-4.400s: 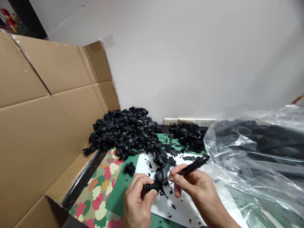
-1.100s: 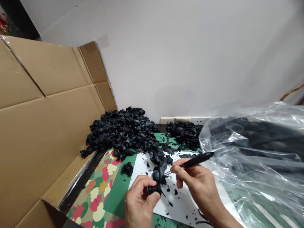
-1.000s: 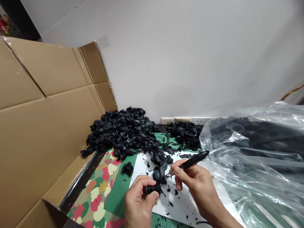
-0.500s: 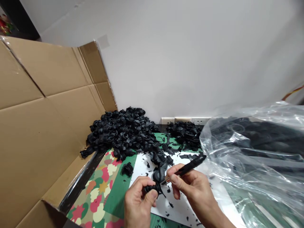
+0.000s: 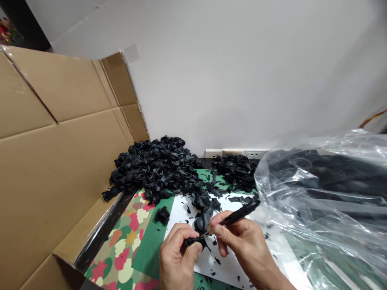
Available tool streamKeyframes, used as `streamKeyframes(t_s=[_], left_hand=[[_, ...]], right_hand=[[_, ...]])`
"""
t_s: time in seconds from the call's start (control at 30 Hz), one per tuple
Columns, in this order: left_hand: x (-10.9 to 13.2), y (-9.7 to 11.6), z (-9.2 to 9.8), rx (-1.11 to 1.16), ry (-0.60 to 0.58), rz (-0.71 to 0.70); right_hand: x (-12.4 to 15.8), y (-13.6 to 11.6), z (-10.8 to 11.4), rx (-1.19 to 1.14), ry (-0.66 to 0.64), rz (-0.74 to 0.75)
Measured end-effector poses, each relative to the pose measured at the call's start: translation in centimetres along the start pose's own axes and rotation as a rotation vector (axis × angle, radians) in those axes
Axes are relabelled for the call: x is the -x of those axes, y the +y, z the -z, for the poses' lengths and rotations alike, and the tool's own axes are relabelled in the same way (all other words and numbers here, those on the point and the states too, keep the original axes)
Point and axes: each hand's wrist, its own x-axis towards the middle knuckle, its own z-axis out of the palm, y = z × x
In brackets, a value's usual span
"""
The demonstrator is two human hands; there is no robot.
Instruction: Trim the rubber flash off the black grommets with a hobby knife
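Pinched between the thumb and fingers of my left hand [image 5: 178, 255] is a small ribbed black rubber part [image 5: 192, 241], partly covered by the fingers. My right hand [image 5: 242, 237] grips a slim black-handled tool [image 5: 240, 213] like a pen. Its thin metal tip, seemingly two narrow prongs, meets the right side of the rubber part; the exact contact is too small to make out. Just beyond the hands, a rounded black rubber piece [image 5: 202, 221] lies on the white sheet [image 5: 217, 264], among scattered black scraps. One ribbed part [image 5: 162, 215] sits apart to the left.
A large heap of ribbed black parts [image 5: 157, 165] rises at the back left, beside a cardboard wall [image 5: 69, 141]. Black scraps [image 5: 237, 171] are piled near the wall sockets [image 5: 254, 154]. On the right lies a clear plastic bag [image 5: 302, 201] with dark contents.
The tool's tip has shifted slightly left and up over the rubber part, and my right hand has moved a little left. My left hand has tilted the part slightly.
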Motion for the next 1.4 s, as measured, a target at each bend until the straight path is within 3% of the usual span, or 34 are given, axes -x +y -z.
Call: streamKeyframes(t_s=[0.37, 0.67, 0.8, 0.97, 1.07, 1.4], left_hand=[[0.1, 0.2, -0.4, -0.055, 0.018, -0.015], [0.4, 0.0, -0.9, -0.137, 0.054, -0.178], [0.2, -0.3, -1.0, -0.080, 0.039, -0.059], [0.0, -0.5, -0.8, 0.041, 0.089, 0.125], [0.0, -0.4, -0.9, 0.086, 0.101, 0.177], [0.4, -0.4, -1.2, 0.157, 0.128, 0.374]], right_hand=[[0.1, 0.4, -0.2, -0.005, -0.012, -0.019], [0.5, 0.5, -0.9, -0.084, 0.021, -0.056], [0.3, 0.2, -0.5, -0.205, -0.051, -0.085], [-0.6, -0.3, 0.8, -0.081, 0.128, -0.045], [-0.8, -0.2, 1.0, -0.050, 0.152, -0.046], [-0.1, 0.5, 0.1, -0.001, 0.046, -0.056]])
